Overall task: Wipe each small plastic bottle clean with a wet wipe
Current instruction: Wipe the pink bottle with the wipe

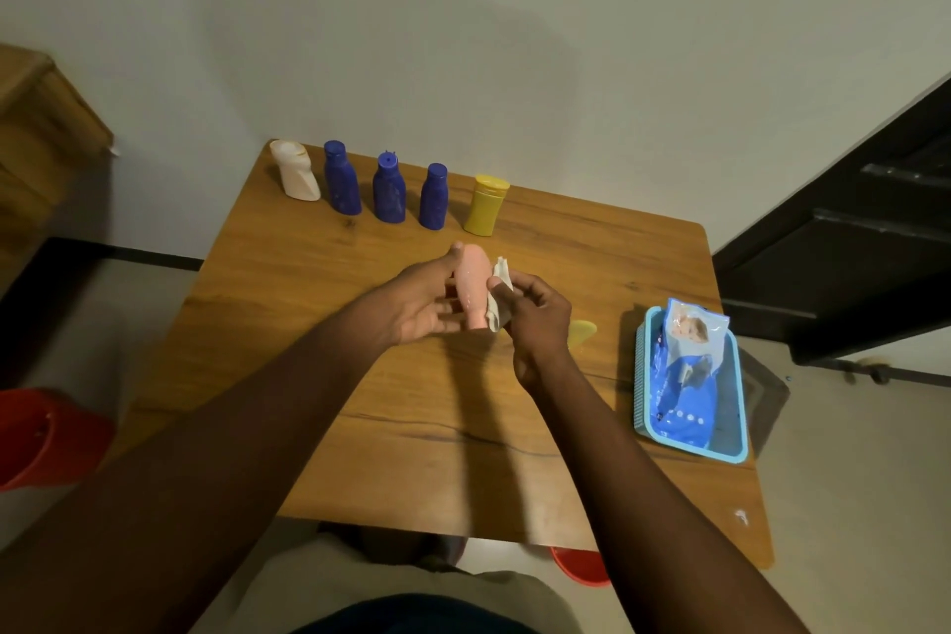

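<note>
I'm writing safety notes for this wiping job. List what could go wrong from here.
1. The pink bottle is held above the table by the left hand while the right hand presses a wet wipe on it; wet plastic may slip and drop.
2. The blue basket sits at the table's right edge; an elbow could knock it off.

Single head-worn view – looks forward and down, wide-angle, close over the wooden table (360,402). Forearms enter from the bottom edge – wall (463,41) fills the top.
</note>
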A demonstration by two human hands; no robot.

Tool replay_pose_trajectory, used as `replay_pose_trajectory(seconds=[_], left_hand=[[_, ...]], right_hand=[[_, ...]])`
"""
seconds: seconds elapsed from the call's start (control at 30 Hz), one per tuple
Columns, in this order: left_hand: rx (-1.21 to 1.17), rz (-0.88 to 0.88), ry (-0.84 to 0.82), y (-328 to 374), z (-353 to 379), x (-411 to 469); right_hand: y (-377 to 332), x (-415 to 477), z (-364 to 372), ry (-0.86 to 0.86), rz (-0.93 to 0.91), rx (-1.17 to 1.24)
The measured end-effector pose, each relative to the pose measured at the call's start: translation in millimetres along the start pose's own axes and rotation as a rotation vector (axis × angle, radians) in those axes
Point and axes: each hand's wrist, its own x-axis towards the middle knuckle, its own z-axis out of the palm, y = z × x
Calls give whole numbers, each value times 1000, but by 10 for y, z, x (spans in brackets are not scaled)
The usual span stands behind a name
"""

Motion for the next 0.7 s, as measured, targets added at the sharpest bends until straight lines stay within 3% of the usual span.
replay_pose_trajectory(seconds=[0.3, 0.47, 0.7], left_hand=[[-100, -104, -126, -68, -57, -27], [-47, -107, -164, -82, -120, -1], [-50, -73, -114, -102, -51, 54]], right_hand=[[134, 63, -65, -47, -348, -446], [62, 152, -90, -81, -368, -525], [-23, 108, 70, -160, -558, -640]])
